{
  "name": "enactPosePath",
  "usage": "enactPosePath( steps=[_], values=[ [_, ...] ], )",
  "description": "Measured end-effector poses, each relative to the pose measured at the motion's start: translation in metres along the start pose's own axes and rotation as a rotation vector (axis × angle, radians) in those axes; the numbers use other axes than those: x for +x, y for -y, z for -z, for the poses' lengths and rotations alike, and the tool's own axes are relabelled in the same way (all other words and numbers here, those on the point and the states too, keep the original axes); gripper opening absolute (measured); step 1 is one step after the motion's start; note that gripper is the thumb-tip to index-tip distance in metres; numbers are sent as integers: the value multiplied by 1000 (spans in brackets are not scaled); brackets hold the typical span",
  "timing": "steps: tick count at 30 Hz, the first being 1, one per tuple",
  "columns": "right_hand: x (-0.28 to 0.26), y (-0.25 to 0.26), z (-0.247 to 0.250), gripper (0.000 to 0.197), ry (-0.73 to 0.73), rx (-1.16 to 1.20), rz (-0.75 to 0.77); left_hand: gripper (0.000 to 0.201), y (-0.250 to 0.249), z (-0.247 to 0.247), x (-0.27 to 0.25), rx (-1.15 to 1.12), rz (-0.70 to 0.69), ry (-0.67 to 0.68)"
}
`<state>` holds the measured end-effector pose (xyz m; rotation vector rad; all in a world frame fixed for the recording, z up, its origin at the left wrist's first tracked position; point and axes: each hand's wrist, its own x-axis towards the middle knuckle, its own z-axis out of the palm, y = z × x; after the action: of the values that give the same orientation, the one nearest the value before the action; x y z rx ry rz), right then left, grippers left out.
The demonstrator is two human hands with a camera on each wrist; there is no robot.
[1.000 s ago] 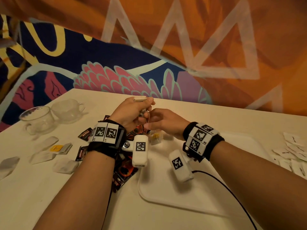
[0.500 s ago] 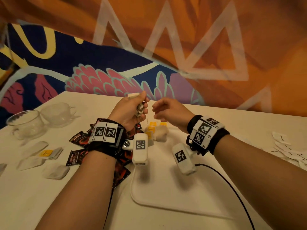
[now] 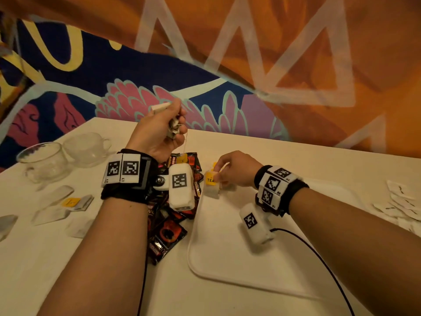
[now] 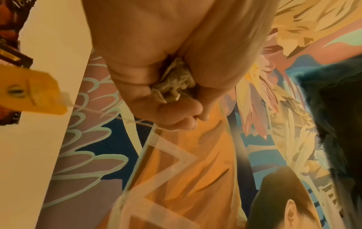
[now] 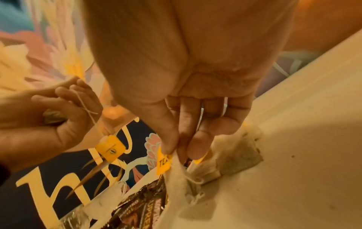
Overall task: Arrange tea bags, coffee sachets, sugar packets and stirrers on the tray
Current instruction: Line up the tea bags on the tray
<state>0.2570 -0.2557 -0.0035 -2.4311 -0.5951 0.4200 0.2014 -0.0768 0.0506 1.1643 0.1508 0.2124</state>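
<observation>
My left hand (image 3: pixel 175 132) is raised above the table and grips a crumpled tea bag (image 4: pixel 174 80) in its fist. The bag's string hangs down to a yellow tag (image 4: pixel 35 96), dangling over the coffee sachets (image 3: pixel 168 231). My right hand (image 3: pixel 216 177) is low at the far left corner of the white tray (image 3: pixel 227 258). Its thumb and fingers pinch the yellow tag (image 5: pixel 163 161) of a tea bag (image 5: pixel 203 172) lying on the tray, with another tea bag (image 5: pixel 239 155) beside it.
Red and black coffee sachets are piled left of the tray, partly under my left wrist. Several tea bags (image 3: pixel 52 215) lie on the table at the left, near two glass cups (image 3: pixel 43 160). White sugar packets (image 3: pixel 401 201) sit at the right edge. A black cable (image 3: pixel 319 258) crosses the tray.
The hands have parted. My left hand rose with the crumpled tea bag, its tag now dangling. My right hand dropped to the tray's corner and took hold of a yellow tag.
</observation>
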Motion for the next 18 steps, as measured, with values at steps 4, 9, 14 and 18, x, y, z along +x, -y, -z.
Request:
enactPosePath(
  steps=[4, 9, 14, 18],
  values=[
    [4, -2, -5, 16, -26, 2, -34, 26, -1, -1, -2, 13, -21, 15],
    [6, -5, -15, 15, -102, -236, 1, 27, 5, -5, -1, 30, -20, 17],
    [5, -6, -12, 15, -150, -245, -34, 29, 11, -8, 1, 56, 3, 22],
    [3, 8, 3, 7, -238, 87, 81, 28, 18, -16, 0, 66, 44, 56]
  ],
)
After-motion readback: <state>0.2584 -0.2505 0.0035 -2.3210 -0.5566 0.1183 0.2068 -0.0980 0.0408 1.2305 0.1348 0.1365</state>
